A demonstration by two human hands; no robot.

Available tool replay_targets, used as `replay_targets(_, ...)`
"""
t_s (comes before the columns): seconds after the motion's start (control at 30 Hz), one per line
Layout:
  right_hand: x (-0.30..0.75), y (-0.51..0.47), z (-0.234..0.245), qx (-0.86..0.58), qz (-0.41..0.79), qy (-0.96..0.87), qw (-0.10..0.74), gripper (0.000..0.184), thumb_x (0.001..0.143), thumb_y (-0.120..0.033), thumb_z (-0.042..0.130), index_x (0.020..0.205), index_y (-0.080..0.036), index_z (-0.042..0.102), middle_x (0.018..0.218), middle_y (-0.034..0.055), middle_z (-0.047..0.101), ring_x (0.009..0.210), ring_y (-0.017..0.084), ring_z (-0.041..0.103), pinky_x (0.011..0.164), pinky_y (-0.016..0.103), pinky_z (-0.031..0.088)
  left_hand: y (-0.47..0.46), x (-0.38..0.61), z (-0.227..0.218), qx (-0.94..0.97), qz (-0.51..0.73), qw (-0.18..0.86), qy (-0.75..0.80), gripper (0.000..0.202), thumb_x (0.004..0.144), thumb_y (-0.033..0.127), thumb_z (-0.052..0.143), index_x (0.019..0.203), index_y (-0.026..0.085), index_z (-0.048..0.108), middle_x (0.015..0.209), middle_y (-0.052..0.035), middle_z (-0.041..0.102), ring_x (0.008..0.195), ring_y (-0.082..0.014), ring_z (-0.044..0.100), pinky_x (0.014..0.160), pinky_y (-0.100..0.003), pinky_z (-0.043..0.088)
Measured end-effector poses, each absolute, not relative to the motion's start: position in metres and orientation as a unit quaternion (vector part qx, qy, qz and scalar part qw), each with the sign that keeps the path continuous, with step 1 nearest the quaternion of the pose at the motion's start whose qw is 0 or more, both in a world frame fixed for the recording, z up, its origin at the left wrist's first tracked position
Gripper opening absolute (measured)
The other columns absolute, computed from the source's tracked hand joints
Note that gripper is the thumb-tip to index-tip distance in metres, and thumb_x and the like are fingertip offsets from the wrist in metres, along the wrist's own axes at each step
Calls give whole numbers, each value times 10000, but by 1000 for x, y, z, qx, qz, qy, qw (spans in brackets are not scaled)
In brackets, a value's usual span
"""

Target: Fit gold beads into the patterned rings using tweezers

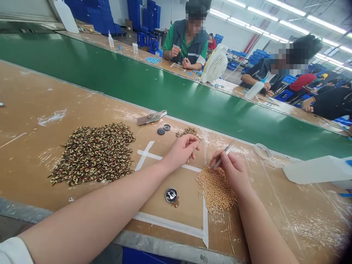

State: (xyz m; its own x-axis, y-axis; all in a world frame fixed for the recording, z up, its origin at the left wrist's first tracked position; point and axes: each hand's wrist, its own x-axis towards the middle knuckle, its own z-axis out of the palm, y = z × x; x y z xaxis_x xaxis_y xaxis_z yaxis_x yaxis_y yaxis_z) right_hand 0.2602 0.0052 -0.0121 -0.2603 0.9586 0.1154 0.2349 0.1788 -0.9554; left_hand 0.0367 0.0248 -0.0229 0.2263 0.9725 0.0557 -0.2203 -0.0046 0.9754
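My left hand is closed, its fingers curled beside the small heap of finished-looking little pieces; whatever the fingers pinch is hidden or too small to name. Slim metal tweezers are gripped in my right hand, just above a pile of tan bead-like pieces. Left of my forearm lies a large heap of small dark brown, cream and red pieces. A small round lid holding shiny dark liquid rests between my arms, with a brown smear beside it.
White tape strips mark the cardboard-covered table. Two dark discs and a bent scrap lie near the green belt. At right are a tape roll and white bottle. Co-workers sit across, near a fan.
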Motion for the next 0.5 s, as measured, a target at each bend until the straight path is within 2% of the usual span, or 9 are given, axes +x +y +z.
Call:
replay_targets(0.1,259,5,-11,-479,380,-677,409,369,1048,-497,477,1199,-230,683,635,-8,591,599,173,597,630,333,495,25,36,-23,508,490,596,383,148,957,270,593,1058,170,632,915,-38,663,547,-58,552,419,-178,386)
replay_targets(0.17,258,5,-9,-487,360,-667,434,392,1036,-460,510,1366,-273,606,592,-33,550,538,177,555,586,342,471,24,36,-22,511,485,594,388,168,945,265,611,1068,161,659,923,-59,691,552,-64,569,422,-179,385)
replay_targets(0.23,258,4,-8,-482,360,-644,473,440,1011,-414,555,1441,-324,527,568,-52,522,489,186,534,541,351,460,23,36,-21,512,481,595,390,182,935,265,625,1071,153,674,928,-79,716,551,-69,581,424,-181,382)
replay_targets(0.3,260,4,-7,-470,363,-627,504,363,984,-370,578,1345,-335,586,593,-39,556,488,191,561,527,356,469,23,36,-21,515,479,594,391,194,926,271,641,1072,150,682,935,-92,730,547,-71,585,426,-184,380)
replay_targets(0.4,266,4,-6,-439,393,-610,530,234,941,-313,548,1129,-273,683,783,43,723,628,220,688,605,383,541,23,36,-22,524,476,589,390,210,916,293,663,1067,150,687,936,-100,740,546,-76,591,437,-193,393)
replay_targets(0.5,271,4,-4,-406,429,-593,548,329,882,-277,553,1188,-264,672,1096,110,782,839,262,763,739,431,595,24,35,-24,531,472,586,391,228,912,315,672,1079,162,697,940,-104,748,556,-83,597,455,-203,402)
